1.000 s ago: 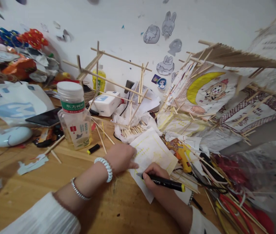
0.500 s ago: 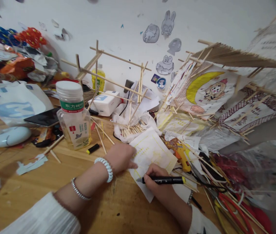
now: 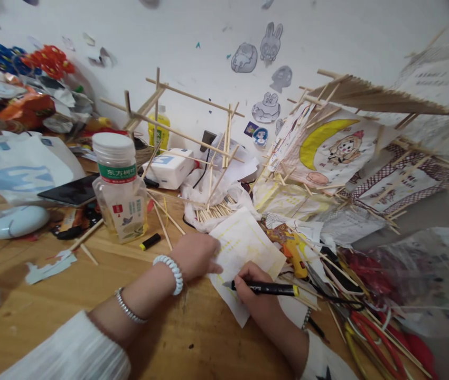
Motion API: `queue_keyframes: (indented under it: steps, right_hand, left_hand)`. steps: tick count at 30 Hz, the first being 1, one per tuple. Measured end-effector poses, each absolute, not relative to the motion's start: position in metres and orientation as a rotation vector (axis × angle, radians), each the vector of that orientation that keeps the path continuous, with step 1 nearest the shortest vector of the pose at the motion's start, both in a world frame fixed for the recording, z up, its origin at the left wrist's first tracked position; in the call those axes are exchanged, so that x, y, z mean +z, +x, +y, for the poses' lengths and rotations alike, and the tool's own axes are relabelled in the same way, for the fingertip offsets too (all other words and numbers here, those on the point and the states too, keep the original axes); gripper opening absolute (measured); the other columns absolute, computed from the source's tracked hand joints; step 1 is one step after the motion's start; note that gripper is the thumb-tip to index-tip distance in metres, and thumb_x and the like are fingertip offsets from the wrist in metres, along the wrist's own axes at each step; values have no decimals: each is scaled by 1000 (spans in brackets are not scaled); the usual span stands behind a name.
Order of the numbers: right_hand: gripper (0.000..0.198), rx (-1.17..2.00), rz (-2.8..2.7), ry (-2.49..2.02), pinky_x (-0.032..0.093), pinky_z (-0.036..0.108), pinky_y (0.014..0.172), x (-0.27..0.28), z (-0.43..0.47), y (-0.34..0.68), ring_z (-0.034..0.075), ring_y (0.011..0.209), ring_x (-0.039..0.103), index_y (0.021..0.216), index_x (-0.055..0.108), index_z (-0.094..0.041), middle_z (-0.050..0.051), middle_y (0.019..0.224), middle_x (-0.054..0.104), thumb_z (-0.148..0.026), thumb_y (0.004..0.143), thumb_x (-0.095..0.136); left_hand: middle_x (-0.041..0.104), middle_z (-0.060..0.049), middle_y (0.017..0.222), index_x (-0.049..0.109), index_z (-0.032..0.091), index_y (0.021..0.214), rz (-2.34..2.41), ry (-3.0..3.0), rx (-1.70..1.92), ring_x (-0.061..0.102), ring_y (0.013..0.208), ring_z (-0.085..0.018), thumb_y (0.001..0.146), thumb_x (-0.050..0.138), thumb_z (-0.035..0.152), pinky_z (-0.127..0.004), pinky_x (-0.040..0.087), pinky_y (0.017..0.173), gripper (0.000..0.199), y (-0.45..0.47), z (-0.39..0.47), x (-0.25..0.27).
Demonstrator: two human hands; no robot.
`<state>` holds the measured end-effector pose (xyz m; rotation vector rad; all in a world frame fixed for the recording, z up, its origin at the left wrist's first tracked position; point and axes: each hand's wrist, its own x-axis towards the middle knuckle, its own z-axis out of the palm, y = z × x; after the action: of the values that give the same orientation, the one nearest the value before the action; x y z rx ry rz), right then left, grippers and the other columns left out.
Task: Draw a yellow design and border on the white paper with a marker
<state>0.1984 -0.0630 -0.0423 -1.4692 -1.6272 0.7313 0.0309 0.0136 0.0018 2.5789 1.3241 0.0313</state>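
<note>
My right hand grips a black marker pen with a yellow band at its end. The pen's tip is at the lower left part of a white sheet of paper with faint yellow lines and marks. Whether the tip touches the paper I cannot tell. On the sheet's left edge rests my left hand, thumb and fingers apart, holding nothing. A black pen cap with a yellow end lies on the wooden table left of that hand.
A clear bottle with a white lid stands at the left. Behind the sheet are a plastic bag of sticks and a stick frame. To the right lie a yellow glue gun, orange-handled scissors and decorated paper panels.
The marker's tip has moved slightly up along the sheet, with my right hand. My left hand stays in place on the paper. The view has shifted a little.
</note>
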Motion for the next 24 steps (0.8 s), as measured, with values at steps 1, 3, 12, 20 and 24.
queue_keyframes:
  steps: [1, 3, 12, 20, 24]
  right_hand:
    - [15, 718, -1638, -1471, 31, 21, 43, -43, -63, 199, 12, 45, 41, 59, 44, -21, -5, 47, 44, -30, 70, 49]
    - [15, 704, -1650, -1474, 30, 21, 43, -43, -63, 199, 11, 45, 41, 58, 43, -21, -5, 48, 44, -29, 70, 49]
    - [16, 842, -1610, -1466, 27, 20, 39, -40, -65, 199, 10, 41, 36, 53, 39, -22, -6, 44, 40, -29, 65, 46]
    - [13, 941, -1586, -1405, 30, 20, 41, -38, -64, 199, 10, 42, 39, 60, 46, -21, -5, 48, 44, -29, 69, 49]
    - [9, 848, -1644, -1389, 38, 21, 48, -40, -64, 198, 13, 53, 51, 69, 54, -19, -2, 59, 55, -28, 71, 52]
  left_hand:
    - [67, -11, 82, 63, 18, 81, 1321, 2578, 33, 61, 76, -27, 70, 64, 48, -34, 45, 63, 32, 31, 14, 1]
    - [67, -11, 83, 63, 17, 81, 1311, 2580, 43, 61, 76, -27, 70, 64, 48, -35, 46, 64, 32, 31, 14, 1]
    - [67, -12, 83, 63, 17, 81, 1314, 2581, 42, 62, 77, -27, 70, 65, 47, -35, 47, 64, 32, 31, 12, 3]
    - [67, -11, 84, 63, 17, 80, 1323, 2591, 49, 62, 77, -27, 70, 65, 49, -33, 46, 63, 34, 31, 13, 1]
    - [67, -10, 84, 63, 18, 80, 1331, 2590, 47, 62, 78, -27, 70, 65, 48, -33, 46, 64, 32, 31, 13, 1]
